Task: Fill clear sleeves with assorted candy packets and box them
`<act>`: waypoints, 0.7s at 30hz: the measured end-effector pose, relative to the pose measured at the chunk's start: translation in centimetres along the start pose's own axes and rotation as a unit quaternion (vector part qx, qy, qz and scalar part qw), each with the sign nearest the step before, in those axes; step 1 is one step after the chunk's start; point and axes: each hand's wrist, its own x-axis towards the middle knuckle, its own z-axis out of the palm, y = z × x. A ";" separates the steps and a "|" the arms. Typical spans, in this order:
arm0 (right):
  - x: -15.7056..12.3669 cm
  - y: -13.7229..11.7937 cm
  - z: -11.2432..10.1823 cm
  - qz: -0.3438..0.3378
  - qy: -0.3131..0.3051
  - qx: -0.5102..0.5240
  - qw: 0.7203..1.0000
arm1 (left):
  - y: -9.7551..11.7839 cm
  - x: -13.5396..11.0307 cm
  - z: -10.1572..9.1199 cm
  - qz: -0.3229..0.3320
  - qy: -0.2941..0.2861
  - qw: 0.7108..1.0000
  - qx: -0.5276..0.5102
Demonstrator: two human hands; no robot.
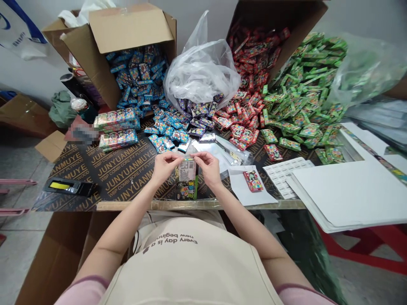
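My left hand point(165, 165) and my right hand point(208, 166) pinch the top corners of a small clear bag point(187, 180) filled with colourful packets, with a white label near its top. The bag hangs upright just above the near edge of the dark plywood table point(121, 169). Flat clear bags point(219, 150) lie just beyond my hands. A single red packet point(253, 181) rests on a white sheet point(246, 192) to my right.
Blue packets point(140, 76) spill from a box at the back left, purple ones point(199, 111) from a plastic sack, red ones point(251, 63) from another box, green ones point(305, 84) at the right. Filled bags point(117, 127) are stacked left. A label sheet point(281, 173), white sheets point(349, 195) and a black tape tool point(68, 186) lie nearby.
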 end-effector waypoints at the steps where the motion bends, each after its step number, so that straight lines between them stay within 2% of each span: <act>1: -0.1 0.0 -0.2 -0.022 -0.001 -0.028 0.999 | 0.1 0.3 -0.3 -0.003 -0.013 1.000 0.015; 5: 0.1 -0.4 -0.7 -0.042 -0.004 -0.080 0.996 | 0.7 1.5 -0.9 -0.031 -0.050 0.998 0.026; 9: 1.3 -1.1 -0.9 -0.024 -0.050 -0.109 0.992 | 1.5 2.1 -0.5 -0.030 -0.076 0.995 0.050; 12: 1.9 -1.4 -1.4 -0.021 -0.082 -0.131 0.988 | 1.8 1.8 -0.4 0.010 -0.081 0.989 0.121; 16: 1.7 -1.2 -2.2 -0.037 -0.106 -0.151 0.982 | 1.7 1.2 -0.7 0.096 -0.107 0.971 0.193; 21: -0.4 -0.5 -1.9 -0.161 -0.091 -0.207 0.961 | 1.6 0.9 -0.5 0.178 -0.151 0.939 0.252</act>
